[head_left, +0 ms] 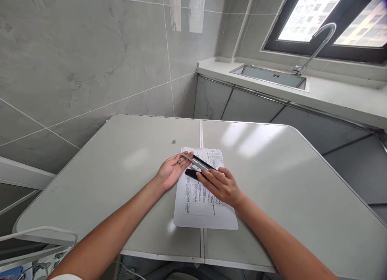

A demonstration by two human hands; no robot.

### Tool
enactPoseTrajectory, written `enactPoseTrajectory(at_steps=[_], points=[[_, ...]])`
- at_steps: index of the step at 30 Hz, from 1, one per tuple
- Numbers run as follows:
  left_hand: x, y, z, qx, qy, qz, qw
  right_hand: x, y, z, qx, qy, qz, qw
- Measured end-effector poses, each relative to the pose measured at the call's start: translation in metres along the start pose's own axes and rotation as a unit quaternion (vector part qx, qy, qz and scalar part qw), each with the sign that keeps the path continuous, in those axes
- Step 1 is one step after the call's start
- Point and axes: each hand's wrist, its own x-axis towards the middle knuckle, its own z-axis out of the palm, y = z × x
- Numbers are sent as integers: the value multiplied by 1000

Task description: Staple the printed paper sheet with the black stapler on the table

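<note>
A black stapler (191,173) with a metal rail is swung open above the printed sheets (205,215). My right hand (222,186) wraps round its rear part, fingers closed on it. My left hand (171,173) is at the stapler's front end, palm turned up, its fingertips closed about the tip of the metal rail. A small greyish bit shows by the left thumb, too small to make out. Two short dark strips, like staples (173,142), lie on the table beyond my left hand.
The pale folding table (145,227) has a seam down its middle, under the paper. A tiled wall (90,50) stands behind. At the back right are a counter with a sink (269,76), a faucet (320,46) and a window. A white rack (45,229) is at lower left.
</note>
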Motion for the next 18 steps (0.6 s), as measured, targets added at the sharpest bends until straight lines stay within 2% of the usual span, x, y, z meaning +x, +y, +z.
enactPoseTrajectory(at_steps=[3,5,7,9,11,14,18], points=[[3,3,-4,-17,33,15,999,7,-3,-4,10,62,15,998],[5,5,-7,-6,56,48,997,12,-3,-8,59,127,85,987],[6,6,-9,34,71,110,991,16,-2,-11,134,149,171,965],[7,7,-11,93,88,188,974,17,1,-13,205,111,223,946],[5,8,-10,161,119,246,948,17,2,-12,249,49,238,937],[0,8,-7,265,149,284,909,14,2,-8,269,-21,238,933],[-10,10,-3,385,138,308,859,13,3,-5,261,-64,226,936]])
